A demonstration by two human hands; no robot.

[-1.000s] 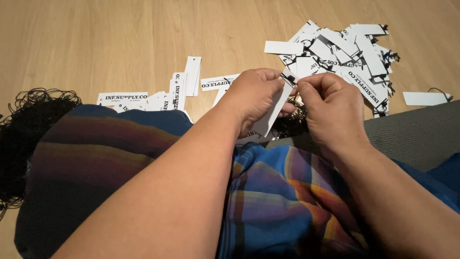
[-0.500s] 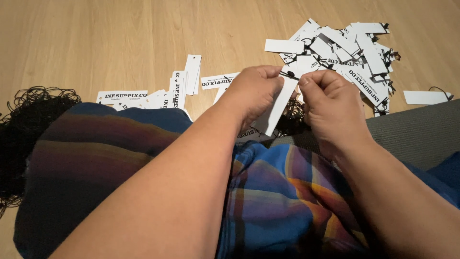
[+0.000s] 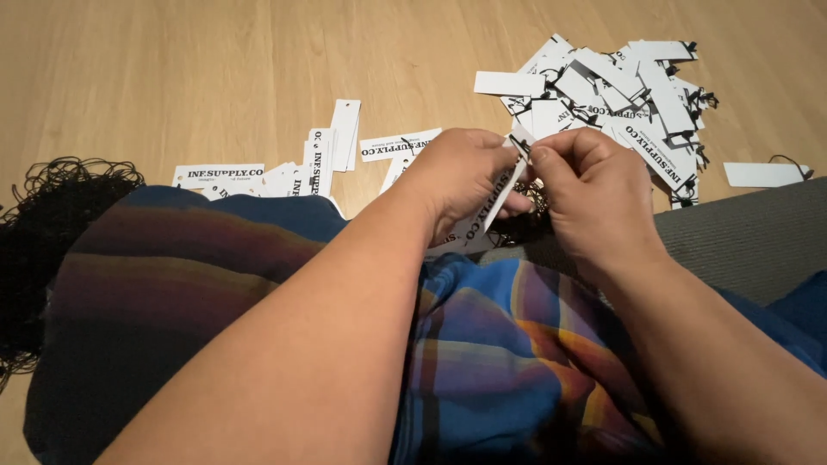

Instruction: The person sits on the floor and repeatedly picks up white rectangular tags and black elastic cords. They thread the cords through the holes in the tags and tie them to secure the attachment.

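I am pinching a white paper tag (image 3: 502,191) in my left hand (image 3: 461,176), fingers closed on its long edge so its upper end points up towards my right hand (image 3: 594,194). That hand is pressing thumb and forefinger together on a thin black string (image 3: 519,143) right at the tag's top end, the two hands touching, held above my lap so I am looking straight down on the spot (the string's end is too fine to make out). The tag is a narrow white card with dark print on one face, tilted, not lying flat. On the wooden floor (image 3: 172,77) beyond my hands a loose heap of tags with strings (image 3: 612,82) is lying to the right, a row of bare tags (image 3: 293,168) to the left, and a tangle of black string (image 3: 47,224) by my left knee.
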